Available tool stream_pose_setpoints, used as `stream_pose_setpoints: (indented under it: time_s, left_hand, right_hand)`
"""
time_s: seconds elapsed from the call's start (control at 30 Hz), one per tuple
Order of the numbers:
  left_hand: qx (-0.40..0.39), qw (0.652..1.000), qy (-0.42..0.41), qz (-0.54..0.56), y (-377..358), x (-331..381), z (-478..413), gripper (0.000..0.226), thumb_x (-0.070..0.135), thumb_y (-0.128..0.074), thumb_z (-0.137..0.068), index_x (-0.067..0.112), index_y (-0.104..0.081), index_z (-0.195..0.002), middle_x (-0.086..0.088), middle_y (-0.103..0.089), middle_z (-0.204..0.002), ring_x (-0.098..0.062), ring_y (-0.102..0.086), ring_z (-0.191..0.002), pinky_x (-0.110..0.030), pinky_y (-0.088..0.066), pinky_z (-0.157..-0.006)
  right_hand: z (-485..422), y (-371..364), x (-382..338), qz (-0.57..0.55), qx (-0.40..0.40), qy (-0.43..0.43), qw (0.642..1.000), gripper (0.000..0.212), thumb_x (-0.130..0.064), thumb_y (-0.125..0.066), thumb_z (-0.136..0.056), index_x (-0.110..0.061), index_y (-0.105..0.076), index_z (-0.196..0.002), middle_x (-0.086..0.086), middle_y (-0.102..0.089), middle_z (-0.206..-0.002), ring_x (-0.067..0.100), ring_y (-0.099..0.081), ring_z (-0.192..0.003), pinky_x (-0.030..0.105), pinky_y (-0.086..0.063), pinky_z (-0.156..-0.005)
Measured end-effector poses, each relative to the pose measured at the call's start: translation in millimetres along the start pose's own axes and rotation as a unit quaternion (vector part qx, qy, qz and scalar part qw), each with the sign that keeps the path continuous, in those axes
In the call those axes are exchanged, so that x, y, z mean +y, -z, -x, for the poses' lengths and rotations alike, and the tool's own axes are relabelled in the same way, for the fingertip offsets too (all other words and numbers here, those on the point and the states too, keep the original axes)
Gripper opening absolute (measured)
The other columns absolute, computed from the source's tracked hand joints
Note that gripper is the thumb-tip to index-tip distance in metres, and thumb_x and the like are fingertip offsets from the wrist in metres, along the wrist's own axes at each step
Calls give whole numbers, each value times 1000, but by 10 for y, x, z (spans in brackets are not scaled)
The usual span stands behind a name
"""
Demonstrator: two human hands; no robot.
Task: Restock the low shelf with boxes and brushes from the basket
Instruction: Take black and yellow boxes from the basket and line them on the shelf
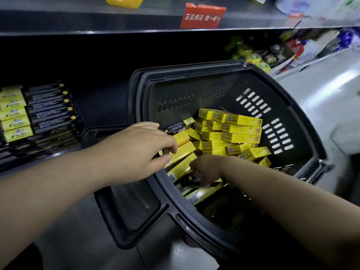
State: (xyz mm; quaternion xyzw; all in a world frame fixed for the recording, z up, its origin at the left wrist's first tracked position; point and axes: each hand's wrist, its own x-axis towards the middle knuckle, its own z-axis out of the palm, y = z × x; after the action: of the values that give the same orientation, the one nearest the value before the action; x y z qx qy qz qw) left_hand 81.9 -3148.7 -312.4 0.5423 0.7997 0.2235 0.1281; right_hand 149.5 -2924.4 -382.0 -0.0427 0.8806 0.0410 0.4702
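Two hands of mine are down in the black basket [194,90], seen from the head camera. My left hand [140,151] reaches over the near rim, thumb and curled fingers pinching the end of a long yellow box [184,150] that lies tilted among others. My right hand [206,169] is lower, buried among the packs (it is blurred, so I cannot tell whether it grips anything). A heap of small yellow boxes [240,129] fills the far side of the basket, with one black box [178,126] just beyond my left knuckles. To the left, the low shelf [101,108] carries rows of yellow cartons [14,114] beside black cartons [50,108].
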Motion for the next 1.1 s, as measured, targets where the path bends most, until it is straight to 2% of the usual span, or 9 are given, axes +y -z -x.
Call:
stream_pose_setpoints:
  time_s: [0.1, 0.23, 0.4, 0.53, 0.63, 0.73, 0.77, 0.87, 1.1]
  left_hand:
    - [4, 998, 42, 43, -17, 35, -11, 42, 46, -40, -90, 35, -37, -130, 26, -54, -101, 4, -45, -102, -11, -25, -99]
    - [86, 973, 125, 175, 36, 82, -61, 73, 57, -39, -77, 34, -16, -142, 24, -47, -115, 6, -52, -102, -13, -41, -80]
    - [131, 879, 208, 409, 131, 75, -103, 56, 66, -55, -72, 31, -45, -115, 12, -62, -111, -9, -61, -105, -43, -49, -94]
    - [98, 754, 244, 602, 147, 118, -82, 42, 35, -69, -80, 21, -52, -117, -2, -71, -105, -18, -69, -96, -41, -55, -85]
    - [127, 701, 278, 644, 156, 112, -86, 23, 17, -57, -87, 15, -52, -110, -11, -71, -102, -25, -70, -93, -34, -59, -73]
    - [138, 671, 275, 675, 177, 105, -76, 20, 12, -51, -89, 13, -50, -109, -10, -74, -92, -25, -72, -82, -30, -58, -57]
    - [136, 670, 269, 678, 185, 106, -69, 19, 11, -50, -89, 13, -51, -108, -9, -74, -90, -24, -72, -79, -29, -57, -55]
    - [129, 676, 250, 682, 183, 95, -50, 18, 9, -50, -90, 13, -55, -106, -8, -74, -85, -23, -72, -76, -33, -60, -61]
    - [125, 675, 253, 682, 173, 62, -54, 17, 8, -50, -89, 13, -57, -104, -8, -74, -78, -25, -72, -76, -41, -57, -75]
  right_hand:
    - [306, 403, 82, -221, 114, -9, 969, 20, -24, -70, -80, -17, -52, -86, -1, -58, -83, 21, -56, -82, 25, -43, -59]
    - [744, 786, -38, -521, 210, 79, 824, 7, -17, -65, -86, -17, -59, -84, 1, -66, -72, 12, -64, -65, 26, -57, -67]
    - [879, 953, -430, -561, 303, 145, 757, 9, -17, -59, -91, -14, -60, -83, -5, -63, -63, 4, -60, -54, 18, -51, -54]
    - [867, 975, -518, -559, 353, 152, 735, 34, -31, -41, -100, -15, -65, -83, -4, -68, -65, 7, -65, -59, 19, -52, -55]
    - [657, 850, -389, -528, 344, 63, 774, 38, -29, -36, -102, -13, -63, -81, 4, -65, -71, 15, -61, -64, 28, -52, -64]
    - [325, 508, -338, -253, 125, -12, 959, 26, -30, -41, -100, -13, -59, -95, 9, -65, -102, 21, -59, -90, 34, -46, -79]
    - [221, 359, -367, -151, 24, -21, 988, 33, -34, -42, -99, -9, -59, -110, 10, -62, -115, 25, -57, -102, 32, -44, -83]
    - [1, -59, -525, -56, -131, 2, 990, 44, -30, -45, -98, 1, -53, -128, 21, -55, -129, 36, -54, -117, 40, -47, -95]
    - [-85, -142, -623, -167, -95, -27, 981, 34, -17, -48, -96, 2, -55, -124, 21, -59, -124, 33, -59, -111, 36, -49, -88]
